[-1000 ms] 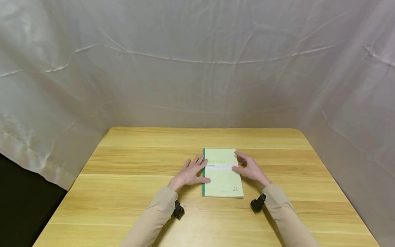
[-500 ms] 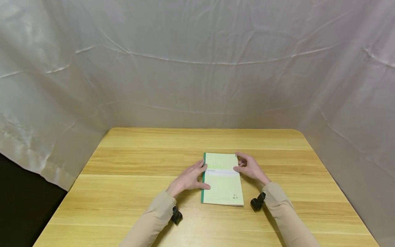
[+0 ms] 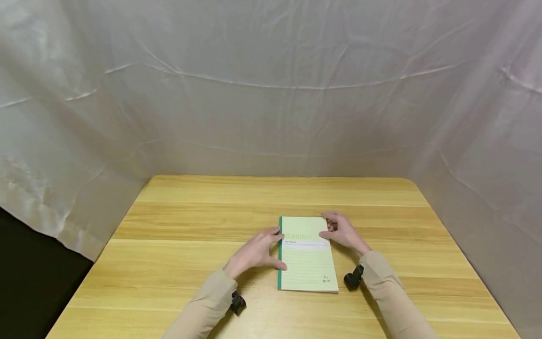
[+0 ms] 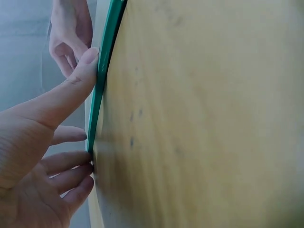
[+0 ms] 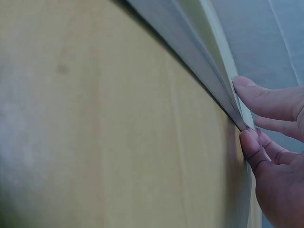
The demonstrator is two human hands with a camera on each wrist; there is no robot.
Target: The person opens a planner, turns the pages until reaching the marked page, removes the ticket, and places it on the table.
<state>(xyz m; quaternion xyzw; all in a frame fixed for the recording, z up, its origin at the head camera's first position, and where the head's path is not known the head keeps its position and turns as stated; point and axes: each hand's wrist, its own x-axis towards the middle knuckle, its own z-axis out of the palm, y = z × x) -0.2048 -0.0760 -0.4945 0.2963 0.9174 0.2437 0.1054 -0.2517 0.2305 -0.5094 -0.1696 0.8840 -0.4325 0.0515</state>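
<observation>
A pale green notebook (image 3: 306, 268) with a green spine strip (image 3: 280, 278) lies shut on the table, its cover facing up. My left hand (image 3: 253, 254) is at the spine side. Its thumb rests on the strip in the left wrist view, and the other fingers, fairly straight, touch the spine edge (image 4: 105, 61). At the upper right corner, my right hand (image 3: 344, 233) has its thumb on the cover and curled fingers at the page edge. The right wrist view shows thumb and fingers pinching that corner, the cover (image 5: 216, 33) slightly parted from the pages (image 5: 175, 38).
The wooden table (image 3: 182, 221) extends around the notebook on all sides. Grey-white cloth (image 3: 271, 117) hangs behind the table and along both its sides. A dark area (image 3: 34, 278) shows past the table's left edge.
The notebook has slid toward the person, and the left hand has moved down along with it. The right hand has stayed nearly in place, so it is now at the notebook's upper corner.
</observation>
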